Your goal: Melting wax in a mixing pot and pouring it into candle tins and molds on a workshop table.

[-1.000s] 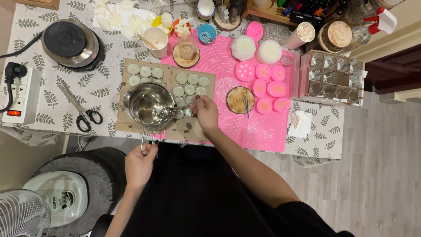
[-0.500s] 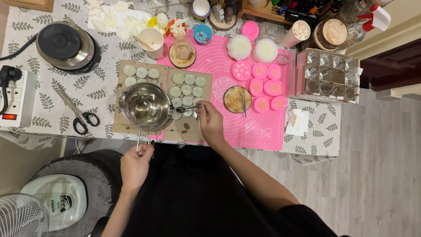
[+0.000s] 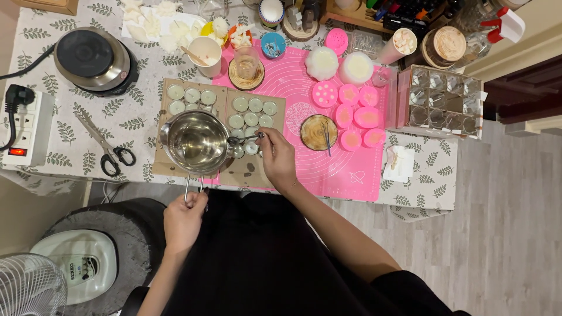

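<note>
My left hand (image 3: 186,219) grips the wire handle of a shiny steel pot (image 3: 196,141), held over a cardboard sheet (image 3: 253,171) at the table's front edge. My right hand (image 3: 276,158) holds a metal spoon (image 3: 243,138) whose bowl sits at the pot's right rim. Round tealight cups (image 3: 253,106) filled with pale wax stand in rows on the cardboard, right beside and partly under the pot.
Black-handled scissors (image 3: 104,147) lie left of the pot, with a hot plate (image 3: 93,58) and power strip (image 3: 22,126) further left. A pink mat (image 3: 345,167) carries pink moulds (image 3: 357,114) and a wooden coaster (image 3: 319,131). A glass-jar crate (image 3: 442,99) stands right.
The spoon came out of the pot's inside to its right rim over the tealight cups. The pot shifted slightly; my left hand kept its hold on the handle.
</note>
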